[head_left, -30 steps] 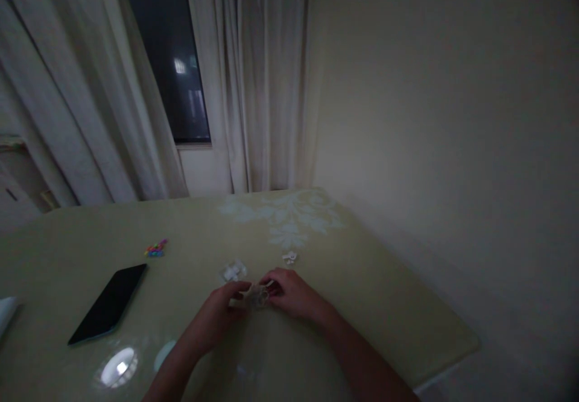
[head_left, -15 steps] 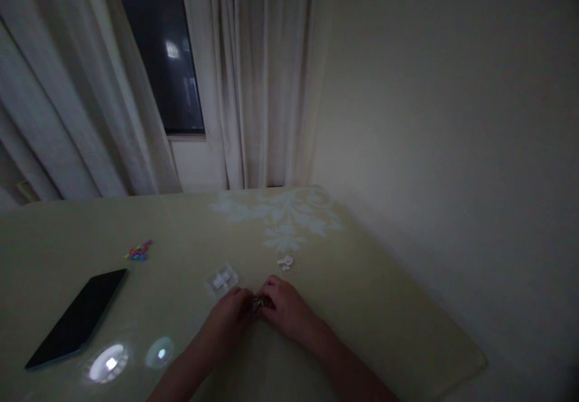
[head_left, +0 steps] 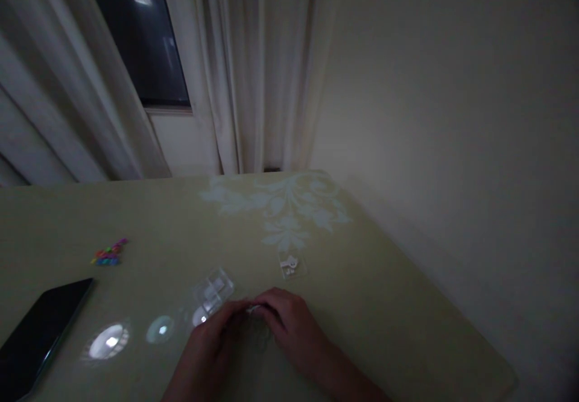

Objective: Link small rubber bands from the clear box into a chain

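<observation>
My left hand [head_left: 211, 334] and my right hand [head_left: 293, 325] meet over the near part of the table, fingertips pressed together. A small whitish piece [head_left: 253, 309] shows between them; its kind is too small and dim to make out, and the fingers hide most of it. Both hands are closed at this piece. Just beyond my left hand lies a clear plastic box [head_left: 215, 287] with compartments and pale pieces inside. Farther off, past my right hand, small white parts [head_left: 290, 264] rest on a clear square.
A dark tablet [head_left: 43, 332] lies at the left. Beyond it is a small heap of bright coloured pieces [head_left: 109, 254]. The table [head_left: 389, 305] meets a wall at the right, and curtains [head_left: 253, 76] hang behind. Light reflections glare on the tabletop.
The view has tipped down and turned slightly right. A dark, shiny, patterned thing showed between my fingers before; a small whitish piece shows there now. My hands remain together.
</observation>
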Demonstrator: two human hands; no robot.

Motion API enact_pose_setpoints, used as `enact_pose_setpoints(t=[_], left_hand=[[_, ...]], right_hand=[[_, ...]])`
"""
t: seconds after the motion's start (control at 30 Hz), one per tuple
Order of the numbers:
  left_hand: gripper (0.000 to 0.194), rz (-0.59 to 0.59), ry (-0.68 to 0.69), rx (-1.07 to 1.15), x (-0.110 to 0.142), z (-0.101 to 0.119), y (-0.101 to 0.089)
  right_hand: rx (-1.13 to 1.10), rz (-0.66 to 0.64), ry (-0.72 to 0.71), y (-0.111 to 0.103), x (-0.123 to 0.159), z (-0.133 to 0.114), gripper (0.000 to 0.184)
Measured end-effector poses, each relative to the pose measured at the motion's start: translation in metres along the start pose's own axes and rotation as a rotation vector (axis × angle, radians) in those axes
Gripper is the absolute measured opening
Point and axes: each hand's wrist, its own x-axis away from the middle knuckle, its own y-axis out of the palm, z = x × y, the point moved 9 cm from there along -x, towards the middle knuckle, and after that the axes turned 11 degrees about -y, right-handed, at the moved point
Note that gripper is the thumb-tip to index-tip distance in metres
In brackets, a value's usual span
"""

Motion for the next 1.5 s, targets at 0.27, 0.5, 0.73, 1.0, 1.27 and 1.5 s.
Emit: enact_pose_setpoints(t=[0.27,0.5,0.73,1.0,1.27,1.5], left_hand=[[0.041,0.018,0.054,0.009,0.011,-0.001,-0.015],[0.047,0.079,0.202,-0.236,0.019,0.009,-0.003],[0.036,0.111,0.119,-0.202,0.021,0.003,0.013],[0.020,0.098,0.085,-0.122,0.018,0.005,0.011],[0.023,0.109,0.087,-0.122,0.019,0.007,0.005],[0.024,0.137,0.090,-0.100,0.021,0.006,0.000]], right_hand=[[0.057,-0.060,0.137,-0.019,0.007,0.010,0.034],[0.069,-0.225,0.179,-0.017,0.015,0.009,0.067],[0.179,-0.284,0.117,0.011,0.015,0.006,0.033],[0.276,-0.297,0.082,0.019,0.015,0.002,0.018],[0.218,-0.240,0.062,0.017,0.012,0.003,0.024],[0.144,-0.166,0.076,0.012,0.011,0.004,0.022]])
